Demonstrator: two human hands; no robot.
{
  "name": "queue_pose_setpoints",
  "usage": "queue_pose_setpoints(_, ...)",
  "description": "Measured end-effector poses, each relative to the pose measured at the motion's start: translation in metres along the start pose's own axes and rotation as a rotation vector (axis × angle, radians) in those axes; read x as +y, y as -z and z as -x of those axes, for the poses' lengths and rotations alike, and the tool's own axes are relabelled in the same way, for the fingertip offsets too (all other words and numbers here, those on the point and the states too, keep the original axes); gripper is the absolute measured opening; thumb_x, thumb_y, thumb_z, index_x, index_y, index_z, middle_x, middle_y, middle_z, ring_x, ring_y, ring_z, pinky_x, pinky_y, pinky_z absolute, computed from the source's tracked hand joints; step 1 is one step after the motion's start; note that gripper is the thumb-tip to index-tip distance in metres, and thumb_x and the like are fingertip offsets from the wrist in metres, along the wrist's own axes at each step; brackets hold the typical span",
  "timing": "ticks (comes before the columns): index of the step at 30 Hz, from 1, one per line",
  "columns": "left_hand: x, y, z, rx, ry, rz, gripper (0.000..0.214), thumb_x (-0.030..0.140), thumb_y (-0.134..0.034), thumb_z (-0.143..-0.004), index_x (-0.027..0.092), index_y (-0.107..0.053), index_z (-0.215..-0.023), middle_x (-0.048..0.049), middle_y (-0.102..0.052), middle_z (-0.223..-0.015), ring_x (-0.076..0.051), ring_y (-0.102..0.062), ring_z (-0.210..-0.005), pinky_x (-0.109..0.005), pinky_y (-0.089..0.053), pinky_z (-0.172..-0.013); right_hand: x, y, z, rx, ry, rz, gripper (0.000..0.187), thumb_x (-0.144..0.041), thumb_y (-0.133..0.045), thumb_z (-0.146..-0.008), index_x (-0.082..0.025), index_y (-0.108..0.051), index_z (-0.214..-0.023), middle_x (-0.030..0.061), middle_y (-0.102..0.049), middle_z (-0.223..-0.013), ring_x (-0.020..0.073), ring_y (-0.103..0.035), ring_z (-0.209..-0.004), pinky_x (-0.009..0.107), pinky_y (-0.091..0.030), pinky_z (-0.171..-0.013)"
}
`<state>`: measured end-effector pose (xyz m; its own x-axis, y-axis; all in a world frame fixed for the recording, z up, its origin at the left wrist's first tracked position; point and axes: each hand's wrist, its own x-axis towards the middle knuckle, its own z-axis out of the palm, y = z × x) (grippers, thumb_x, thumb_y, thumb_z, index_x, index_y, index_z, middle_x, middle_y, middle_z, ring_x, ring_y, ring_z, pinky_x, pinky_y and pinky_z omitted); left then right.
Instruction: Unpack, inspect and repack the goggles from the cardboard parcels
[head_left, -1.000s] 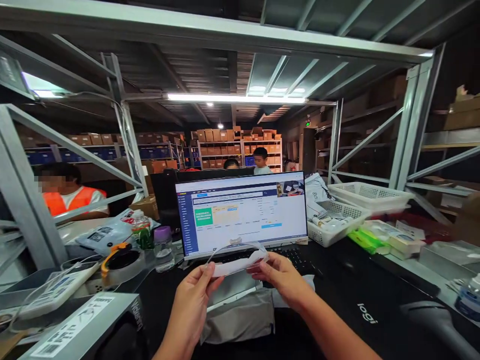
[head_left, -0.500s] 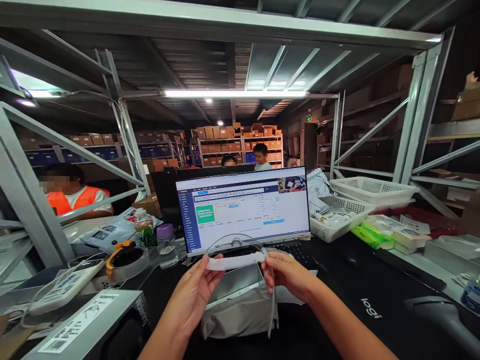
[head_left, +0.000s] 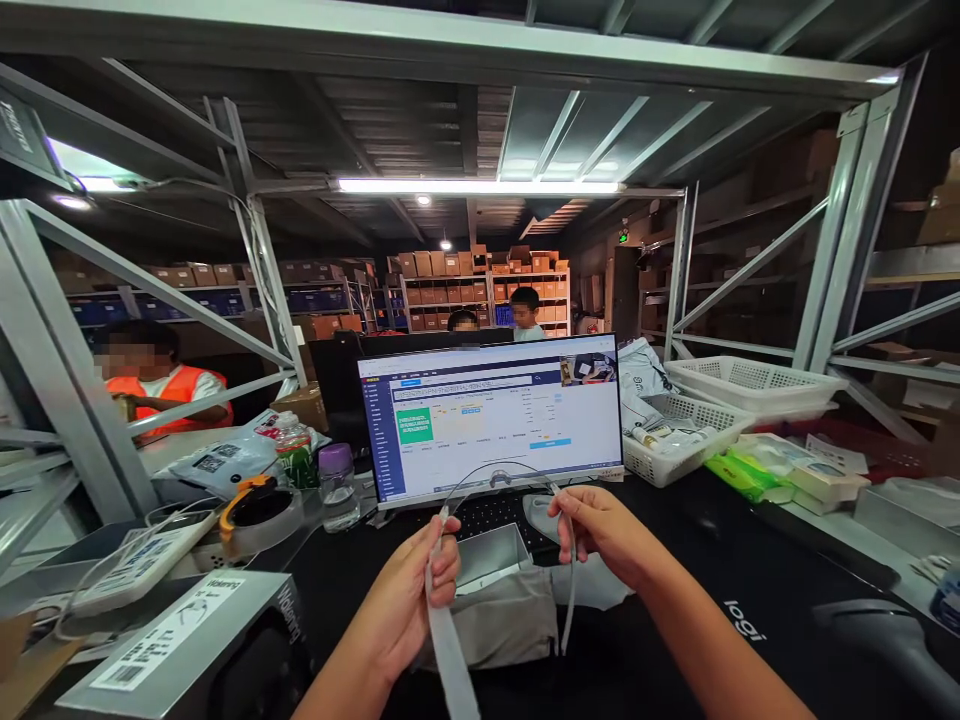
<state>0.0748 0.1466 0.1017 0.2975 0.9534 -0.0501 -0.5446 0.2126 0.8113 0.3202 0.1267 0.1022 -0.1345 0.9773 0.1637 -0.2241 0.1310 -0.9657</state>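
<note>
A: Surface and room first. We list one counter, largely under a black mat lettered "logi". On it we count a monitor, lit; a keyboard; a purple-capped bottle; white baskets, right of the screen; a grey scanner, far right.

B: Beyond, we enter cartons on racks, a strip light, and a person in an orange vest at left.

A: The item in hand?

B: One thin hoop, dark along its arch, a small dark piece at mid-crown. We find it raised above the counter, arching before the monitor's lower edge. A white strip, flat and limp, hangs from its left end; a narrow pale strip hangs at its right.

A: Its holders?

B: Left hand: fingers clamped on the left end and the strip's top. Right hand: thumb and fingers pinched on the other end. Below, between the forearms, we note an open grey box and grey cloth-like wrapping.

A: Reservations?

B: The white strip runs out of frame at the bottom. The hoop's ends are covered by fingers; its material we cannot tell. Small screen text we cannot read.
</note>
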Motion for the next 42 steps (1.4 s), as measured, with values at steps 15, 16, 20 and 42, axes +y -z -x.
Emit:
queue_pose_setpoints(15, -0.023, -0.016, 0.008, 0.002, -0.329, -0.43, 0.034, 0.031, -0.082, -0.075, 0.017, -0.075, -0.106, -0.0068, -0.067, -0.093, -0.017, -0.057, -0.087, -0.018, -0.045, -0.078, -0.03, 0.031, 0.007, 0.632, 0.497, -0.262, 0.048, -0.06, -0.081, -0.071, -0.021, -0.06, -0.088, 0.0007, -0.072, -0.072, 0.0187, -0.074, -0.074, 0.022, -0.055, -0.055)
queue_pose_setpoints(16, -0.023, -0.023, 0.01, -0.022, -0.387, -0.485, 0.031, 0.028, -0.079, -0.078, 0.018, -0.076, -0.107, -0.0082, -0.067, -0.1, -0.021, -0.058, -0.098, -0.02, -0.045, -0.087, -0.035, 0.037, 0.01, 0.644, 0.519, -0.237, 0.046, -0.059, -0.08, -0.074, -0.021, -0.06, -0.089, 0.0007, -0.072, -0.073, 0.0185, -0.074, -0.074, 0.022, -0.055, -0.056)
queue_pose_setpoints(20, -0.032, -0.07, 0.008, -0.438, -0.614, -0.969, 0.038, 0.02, -0.051, -0.092, 0.026, -0.069, -0.126, -0.0109, -0.062, -0.116, -0.026, -0.056, -0.11, -0.035, -0.043, -0.101, -0.049, 0.046, 0.022, 0.664, 0.61, -0.115, 0.042, -0.059, -0.075, -0.08, -0.021, -0.06, -0.089, 0.0008, -0.072, -0.071, 0.0189, -0.074, -0.072, 0.023, -0.055, -0.055)
queue_pose_setpoints(42, -0.096, -0.067, -0.005, -0.443, -0.4, -2.107, 0.052, 0.058, -0.071, -0.081, 0.007, -0.075, -0.088, -0.0254, -0.071, -0.084, -0.038, -0.07, -0.078, -0.042, -0.052, -0.061, -0.053, 0.059, 0.04, 0.622, 0.487, 0.214, 0.038, -0.062, -0.07, -0.083, -0.024, -0.067, -0.089, 0.0077, -0.072, -0.078, 0.0217, -0.072, -0.074, 0.027, -0.055, -0.055)
